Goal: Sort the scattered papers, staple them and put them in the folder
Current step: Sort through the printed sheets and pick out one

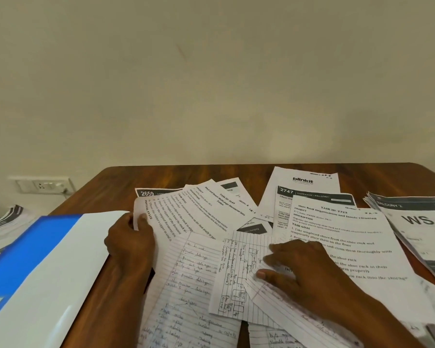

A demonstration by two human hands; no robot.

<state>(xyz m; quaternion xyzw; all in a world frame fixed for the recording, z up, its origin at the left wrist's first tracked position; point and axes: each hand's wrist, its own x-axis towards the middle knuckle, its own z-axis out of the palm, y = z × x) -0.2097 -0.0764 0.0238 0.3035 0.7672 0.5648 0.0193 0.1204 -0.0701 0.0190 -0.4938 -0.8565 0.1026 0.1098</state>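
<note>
Much of the scene is cut off: the blue and white folder [43, 267] runs out of the lower left corner, a lined handwritten sheet [186, 285] is cropped at the bottom edge, and a stack of printed sheets [422, 222] leaves the picture on the right. The handwriting is too blurred to read. Scattered papers overlap in a fan across the dark, wood-grained bench [161, 177], each hiding parts of those beneath.

The left hand [129, 241] lies just beside the folder's glossy white flap, its fingers [143, 218] curled round the curled-up corner of a printed task sheet [199, 212], thumb on top. The right hand [304, 267] rests flat on the pile with fingers spread and nearly straight, pressing a ruled sheet with boxed diagrams [239, 272] and covering part of the printed shoe-rack sheet [347, 237]; it grips nothing that I can see.

A wall socket [43, 185] sits on the plain cream wall at left.
</note>
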